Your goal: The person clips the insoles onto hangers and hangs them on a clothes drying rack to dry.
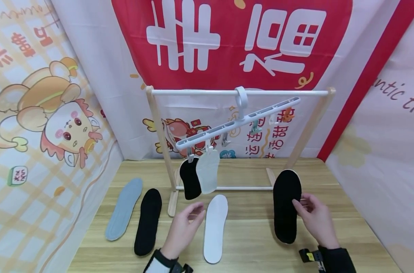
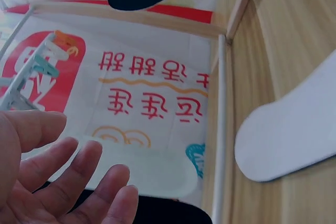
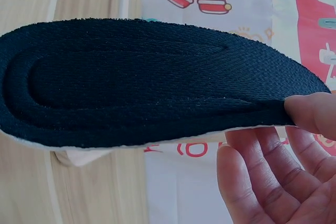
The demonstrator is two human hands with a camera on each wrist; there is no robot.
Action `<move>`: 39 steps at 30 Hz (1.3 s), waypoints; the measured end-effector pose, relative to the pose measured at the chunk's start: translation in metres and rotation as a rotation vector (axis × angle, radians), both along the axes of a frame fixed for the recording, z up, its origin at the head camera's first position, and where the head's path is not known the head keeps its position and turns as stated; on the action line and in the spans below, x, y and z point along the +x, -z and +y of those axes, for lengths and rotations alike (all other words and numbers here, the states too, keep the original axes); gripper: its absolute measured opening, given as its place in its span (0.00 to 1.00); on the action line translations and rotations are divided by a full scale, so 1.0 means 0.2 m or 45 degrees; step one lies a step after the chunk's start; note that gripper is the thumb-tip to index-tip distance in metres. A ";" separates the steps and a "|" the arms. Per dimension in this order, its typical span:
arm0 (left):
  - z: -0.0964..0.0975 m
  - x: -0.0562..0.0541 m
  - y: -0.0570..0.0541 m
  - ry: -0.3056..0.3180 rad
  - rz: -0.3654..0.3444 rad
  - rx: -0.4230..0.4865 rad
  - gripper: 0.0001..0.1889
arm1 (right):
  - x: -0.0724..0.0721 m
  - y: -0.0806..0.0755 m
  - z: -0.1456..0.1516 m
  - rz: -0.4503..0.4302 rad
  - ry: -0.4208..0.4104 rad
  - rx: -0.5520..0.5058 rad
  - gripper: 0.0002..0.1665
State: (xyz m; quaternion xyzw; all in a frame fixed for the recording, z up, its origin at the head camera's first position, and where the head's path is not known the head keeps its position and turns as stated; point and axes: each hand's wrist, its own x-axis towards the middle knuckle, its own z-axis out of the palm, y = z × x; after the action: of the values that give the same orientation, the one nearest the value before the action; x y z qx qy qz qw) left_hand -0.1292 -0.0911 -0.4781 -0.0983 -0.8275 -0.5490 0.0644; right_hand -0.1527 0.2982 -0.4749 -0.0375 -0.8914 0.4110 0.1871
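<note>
My right hand [image 1: 314, 218] pinches a black insole [image 1: 287, 206] by its edge, thumb on the dark face and fingers behind, and holds it upright. In the right wrist view the insole [image 3: 131, 82] shows a moulded heel and a thin white edge. Loosely bent and with nothing in it, my left hand [image 1: 184, 227] is between a flat white insole [image 1: 215, 229] and the hanging ones. A black insole [image 1: 190, 178] and a pale insole [image 1: 208, 170] hang from clips at the low left end of a white clip hanger [image 1: 239, 122], which tilts on its hook.
A rack with wooden legs [image 1: 160, 136] and a white top rail [image 1: 193, 92] carries the hanger. More clips [image 1: 256, 127] dangle at the hanger's right. On the wooden table [image 1: 251, 242] at left lie a grey insole [image 1: 124, 209] and another black insole [image 1: 148, 222]. Printed cloth walls enclose the table.
</note>
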 end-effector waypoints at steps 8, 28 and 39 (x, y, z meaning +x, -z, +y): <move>0.13 -0.13 -0.15 0.029 0.156 0.077 0.20 | 0.01 0.00 -0.04 -0.006 -0.028 -0.067 0.16; 0.38 -0.38 -0.54 0.163 0.272 0.301 0.36 | 0.03 -0.02 -0.10 0.022 -0.083 -0.054 0.11; 0.44 -0.54 -0.63 0.192 0.315 0.406 0.33 | 0.05 -0.10 -0.17 -0.003 -0.134 -0.057 0.11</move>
State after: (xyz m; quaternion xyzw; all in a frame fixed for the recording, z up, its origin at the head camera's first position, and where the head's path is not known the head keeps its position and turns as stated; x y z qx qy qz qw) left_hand -0.2368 -0.0022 -0.3529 -0.2150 -0.7063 -0.6600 0.1390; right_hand -0.1428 0.2648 -0.4542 0.0049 -0.8829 0.4402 0.1634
